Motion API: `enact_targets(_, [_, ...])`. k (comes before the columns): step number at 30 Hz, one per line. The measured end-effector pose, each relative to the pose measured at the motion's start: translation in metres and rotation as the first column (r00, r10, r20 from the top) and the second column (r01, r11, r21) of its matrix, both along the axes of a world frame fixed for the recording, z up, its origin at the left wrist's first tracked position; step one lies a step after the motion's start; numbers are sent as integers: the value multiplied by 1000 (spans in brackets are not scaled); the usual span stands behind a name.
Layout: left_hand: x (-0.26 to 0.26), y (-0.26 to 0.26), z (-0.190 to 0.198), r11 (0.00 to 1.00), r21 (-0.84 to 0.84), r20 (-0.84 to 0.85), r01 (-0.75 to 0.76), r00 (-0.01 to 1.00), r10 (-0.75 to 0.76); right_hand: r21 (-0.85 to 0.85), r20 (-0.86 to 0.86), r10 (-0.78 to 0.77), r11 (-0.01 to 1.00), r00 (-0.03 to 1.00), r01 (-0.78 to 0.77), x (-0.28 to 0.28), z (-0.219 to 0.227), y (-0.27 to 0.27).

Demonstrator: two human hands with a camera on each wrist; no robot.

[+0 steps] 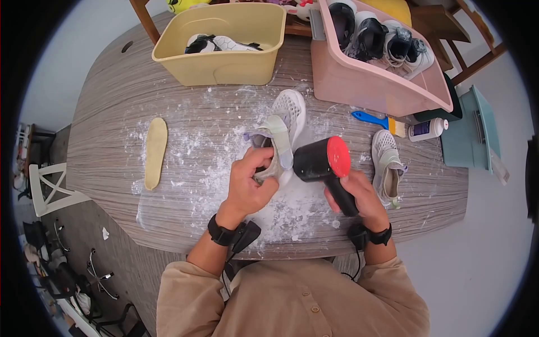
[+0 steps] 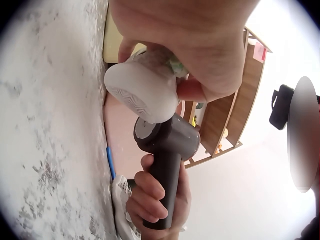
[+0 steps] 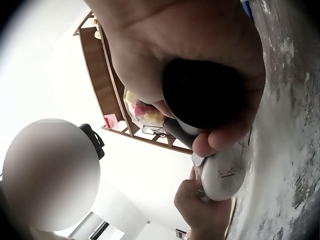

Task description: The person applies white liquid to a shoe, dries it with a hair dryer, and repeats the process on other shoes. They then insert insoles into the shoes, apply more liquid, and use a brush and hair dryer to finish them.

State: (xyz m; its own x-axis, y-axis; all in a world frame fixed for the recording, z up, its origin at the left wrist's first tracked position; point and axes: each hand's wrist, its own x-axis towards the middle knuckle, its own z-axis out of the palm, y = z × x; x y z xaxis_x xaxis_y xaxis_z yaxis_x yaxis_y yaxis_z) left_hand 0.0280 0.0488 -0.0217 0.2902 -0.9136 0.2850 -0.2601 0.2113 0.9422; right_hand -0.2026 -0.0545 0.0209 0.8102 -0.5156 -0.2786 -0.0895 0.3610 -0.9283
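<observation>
While the left hand [image 1: 247,188] grips the heel of a white sneaker [image 1: 283,126] lying mid-table in scattered white powder, the right hand [image 1: 359,196] is wrapped round the handle of a black blower [image 1: 323,163], nozzle aimed into the shoe's opening. Looks mid-job: this shoe is being worked, its mate [image 1: 388,165] waits near the table's right edge, and a loose insole [image 1: 155,151] lies toward the left edge. More shoes sit in the yellow bin [image 1: 224,67] and the pink bin [image 1: 365,84] along the far edge, so likely plenty is left.
</observation>
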Motion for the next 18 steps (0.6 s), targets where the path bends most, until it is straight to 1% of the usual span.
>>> enact_targets(2, [0, -1, -3, 1000, -19, 7, -13, 1000, 13, -34, -23, 28, 999, 999, -29, -1, 6, 2])
enact_targets(5, [0, -2, -4, 1000, -25, 23, -11, 1000, 11, -19, 3, 20, 1000, 1000, -20, -2, 0, -1])
enact_targets(8, [-2, -1, -3, 1000, 7, 28, 0, 1000, 0, 30, -21, -76, 997, 997, 76, 1, 0, 2])
enact_targets(10, [-2, -1, -2, 999, 35, 39, 2, 999, -3, -31, -25, -14, 999, 1000, 13, -2, 1, 1])
enact_targets(14, [-5, -3, -4, 999, -1, 131, -47, 990, 47, -145, -30, 82, 986, 996, -86, -2, 2, 2])
enact_targets(16, [-6, -4, -4, 998, -15, 147, -64, 987, 66, -89, -10, 36, 995, 999, -37, 0, -1, 3])
enact_targets(18, [-9, -6, -4, 996, -15, 124, -82, 989, 84, -58, 7, -4, 998, 1000, 4, 1, -1, 4])
